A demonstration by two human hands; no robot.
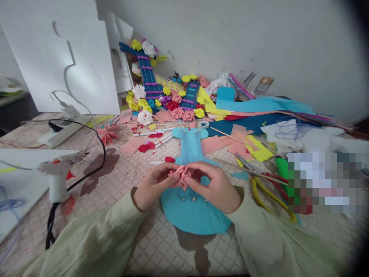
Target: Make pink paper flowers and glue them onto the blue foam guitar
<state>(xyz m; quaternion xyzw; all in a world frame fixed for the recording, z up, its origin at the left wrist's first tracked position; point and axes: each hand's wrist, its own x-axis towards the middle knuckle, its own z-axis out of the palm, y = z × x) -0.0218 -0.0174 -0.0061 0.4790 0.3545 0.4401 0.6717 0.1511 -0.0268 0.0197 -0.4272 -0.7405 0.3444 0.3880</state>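
Between the fingertips of both hands is a pink crepe-paper flower, its folded petals facing up. My left hand pinches it from the left side, and my right hand pinches it from the right. Directly under the hands lies a light-blue guitar-shaped piece covered in paper, with strings along its neck and small pegs at the head and on the body. The hands hide the middle of its body.
At the left stand a white glue gun and a power strip. Scissors with yellow handles lie right. Behind are dark-blue paper guitars with paper flowers, markers, paper scraps and a white cut-out board.
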